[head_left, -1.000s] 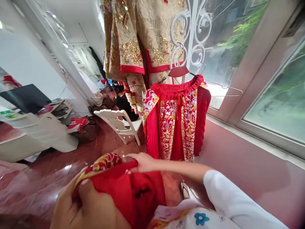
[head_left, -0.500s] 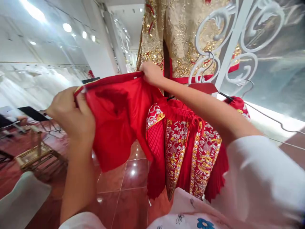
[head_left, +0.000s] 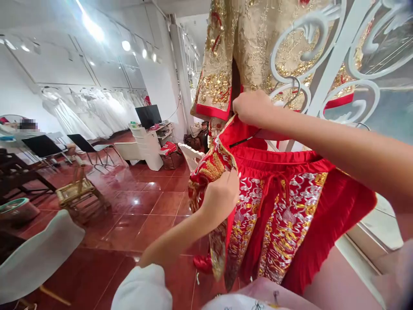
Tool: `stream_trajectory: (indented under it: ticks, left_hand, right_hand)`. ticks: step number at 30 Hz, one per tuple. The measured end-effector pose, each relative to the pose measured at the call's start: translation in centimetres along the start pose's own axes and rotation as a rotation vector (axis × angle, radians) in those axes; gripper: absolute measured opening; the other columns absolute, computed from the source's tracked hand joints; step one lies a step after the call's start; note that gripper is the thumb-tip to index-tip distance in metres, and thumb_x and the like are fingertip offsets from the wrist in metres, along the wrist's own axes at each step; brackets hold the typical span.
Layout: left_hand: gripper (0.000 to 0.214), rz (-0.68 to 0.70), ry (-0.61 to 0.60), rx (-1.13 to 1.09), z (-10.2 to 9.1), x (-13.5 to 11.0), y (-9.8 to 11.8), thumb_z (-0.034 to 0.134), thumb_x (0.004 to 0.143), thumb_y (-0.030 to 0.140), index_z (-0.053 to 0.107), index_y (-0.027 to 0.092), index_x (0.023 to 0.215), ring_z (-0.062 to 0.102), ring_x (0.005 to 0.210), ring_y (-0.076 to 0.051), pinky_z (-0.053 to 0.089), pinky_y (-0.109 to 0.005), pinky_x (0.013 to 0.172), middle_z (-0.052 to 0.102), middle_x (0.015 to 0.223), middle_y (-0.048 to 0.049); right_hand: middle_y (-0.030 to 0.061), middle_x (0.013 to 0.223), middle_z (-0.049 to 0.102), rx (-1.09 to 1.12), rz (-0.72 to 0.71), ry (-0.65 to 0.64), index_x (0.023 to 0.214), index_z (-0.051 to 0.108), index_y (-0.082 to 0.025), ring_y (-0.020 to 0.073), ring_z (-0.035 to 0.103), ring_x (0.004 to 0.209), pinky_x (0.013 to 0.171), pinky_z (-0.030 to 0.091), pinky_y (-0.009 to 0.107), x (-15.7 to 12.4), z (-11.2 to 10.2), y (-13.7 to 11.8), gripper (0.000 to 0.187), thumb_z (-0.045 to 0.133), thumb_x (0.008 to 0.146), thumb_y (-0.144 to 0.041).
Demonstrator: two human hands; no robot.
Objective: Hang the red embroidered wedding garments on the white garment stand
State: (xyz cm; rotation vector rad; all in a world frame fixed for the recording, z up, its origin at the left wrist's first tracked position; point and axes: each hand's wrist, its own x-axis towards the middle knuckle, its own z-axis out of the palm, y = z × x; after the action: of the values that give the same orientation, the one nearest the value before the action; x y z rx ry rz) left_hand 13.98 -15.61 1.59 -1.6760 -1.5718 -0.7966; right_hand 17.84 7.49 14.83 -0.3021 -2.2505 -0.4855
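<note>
My left hand (head_left: pixel 222 196) is closed on the front edge of a red jacket (head_left: pixel 211 170) with gold and silver embroidery. My right hand (head_left: pixel 253 106) grips the same jacket higher up, near its collar, fingers partly hidden. Beside and partly beneath it hangs a red pleated skirt (head_left: pixel 250 224) with embroidered panels, a gathered waistband and a tied cord. A dark hanger arm (head_left: pixel 243 141) shows between the jacket and the waistband. Above them a metal hanger hook (head_left: pixel 296 88) rises in front of the white scrolled metalwork (head_left: pixel 342 43).
A gold sequined garment (head_left: pixel 219 82) with red trim hangs behind. On the left stand a white chair (head_left: pixel 48 249), a small bamboo chair (head_left: pixel 77 191) and black chairs (head_left: pixel 43 146). A person sits at the far left. White gowns (head_left: pixel 103 107) line the back wall.
My left hand has come right and down, bringing the stretched-out jacket front in against the skirt. My right hand still holds the upper edge. The view has swung toward the left.
</note>
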Motion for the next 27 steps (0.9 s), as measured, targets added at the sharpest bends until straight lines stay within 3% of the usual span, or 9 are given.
stream_trajectory:
  ticks: [3, 5, 10, 13, 15, 19, 21, 24, 27]
  left_hand:
    - [0.026, -0.195, 0.317, -0.067, -1.1, 0.8, 0.7, 0.041, 0.090, 0.021, 0.057, 0.016, 0.071, 0.051, 0.056, -0.011, 0.038, -0.024, 0.055, 0.054, 0.058, -0.0016]
    - [0.028, -0.272, 0.347, -0.126, -0.5, 1.7, 1.5, 0.040, 0.091, 0.024, 0.058, 0.016, 0.071, 0.051, 0.057, -0.012, 0.038, -0.026, 0.056, 0.055, 0.059, -0.0026]
    - [0.037, -0.214, -0.132, -0.430, 2.2, 2.9, 1.6, 0.037, 0.092, 0.032, 0.060, 0.016, 0.069, 0.051, 0.053, -0.012, 0.040, -0.027, 0.054, 0.058, 0.060, -0.0035]
    - [0.027, -0.389, 0.119, -0.409, 1.3, 4.5, -1.3, 0.045, 0.088, 0.036, 0.063, 0.016, 0.090, 0.059, 0.072, -0.015, 0.046, -0.030, 0.070, 0.065, 0.082, -0.0064]
    - [0.037, -0.419, 0.125, -0.462, 0.9, 6.7, -3.6, 0.057, 0.079, 0.039, 0.059, 0.016, 0.108, 0.059, 0.089, -0.019, 0.046, -0.033, 0.080, 0.064, 0.101, -0.0085]
    - [0.041, -0.238, -0.378, -0.829, 2.9, 11.6, -5.9, 0.065, 0.070, 0.035, 0.061, 0.012, 0.103, 0.059, 0.091, -0.023, 0.046, -0.035, 0.082, 0.066, 0.096, -0.0077]
    - [0.035, -0.220, -0.466, -0.892, 4.3, 12.8, -6.1, 0.067, 0.066, 0.031, 0.064, 0.009, 0.093, 0.060, 0.086, -0.023, 0.047, -0.035, 0.080, 0.066, 0.087, -0.0068]
    - [0.028, -0.225, -0.457, -0.949, 5.3, 13.0, -6.2, 0.066, 0.066, 0.030, 0.065, 0.011, 0.086, 0.060, 0.082, -0.022, 0.047, -0.035, 0.079, 0.066, 0.081, -0.0044]
    - [0.026, -0.260, -0.520, -1.054, 4.7, 12.6, -6.9, 0.065, 0.067, 0.030, 0.066, 0.014, 0.088, 0.061, 0.079, -0.019, 0.048, -0.035, 0.077, 0.067, 0.081, -0.0029]
  right_hand:
    - [0.0112, 0.097, 0.066, -0.098, 0.024, -0.037, 0.075, 0.065, -0.007, 0.0256, 0.057, 0.106, 0.087, 0.041, 0.041, -0.3, -1.1, -1.1, 0.047, 0.025, 0.092, -0.027]
    - [0.0113, 0.100, 0.065, -0.122, 0.010, -0.094, 0.077, 0.066, -0.006, 0.0256, 0.056, 0.107, 0.087, 0.040, 0.039, -0.4, -2.2, -1.5, 0.050, 0.024, 0.092, -0.027]
    - [0.0040, 0.086, 0.067, -0.120, -0.097, -0.300, 0.072, 0.068, -0.011, 0.0232, 0.059, 0.101, 0.085, 0.040, 0.040, -0.8, -2.9, -1.0, 0.045, 0.035, 0.089, -0.036]
    - [0.0017, 0.079, 0.065, -0.123, -0.103, -0.302, 0.073, 0.069, -0.014, 0.0235, 0.059, 0.099, 0.085, 0.040, 0.042, -0.9, -2.4, -0.9, 0.041, 0.039, 0.087, -0.039]
    - [0.0019, 0.075, 0.064, -0.113, -0.086, -0.282, 0.074, 0.069, -0.014, 0.0251, 0.060, 0.098, 0.084, 0.040, 0.042, -0.8, -2.3, -1.3, 0.036, 0.045, 0.084, -0.039]
    - [0.0052, 0.077, 0.064, -0.205, -0.079, -0.331, 0.078, 0.068, -0.012, 0.0266, 0.059, 0.097, 0.084, 0.041, 0.043, -0.7, -3.3, -2.4, 0.028, 0.049, 0.082, -0.032]
    - [0.0058, 0.083, 0.064, -0.275, -0.149, -0.381, 0.083, 0.068, -0.011, 0.0255, 0.058, 0.100, 0.089, 0.038, 0.045, -1.3, -4.4, -2.8, 0.024, 0.050, 0.080, -0.026]
    - [0.0039, 0.104, 0.062, -0.267, -0.267, -0.285, 0.106, 0.061, -0.014, 0.0228, 0.050, 0.112, 0.101, 0.027, 0.048, -4.2, -6.3, -2.8, 0.030, 0.047, 0.080, -0.021]
    - [0.0056, 0.120, 0.056, -0.234, -0.050, -0.021, 0.123, 0.048, -0.019, 0.0208, 0.045, 0.118, 0.102, 0.028, 0.047, -9.7, -8.1, -1.5, 0.039, 0.039, 0.085, -0.023]
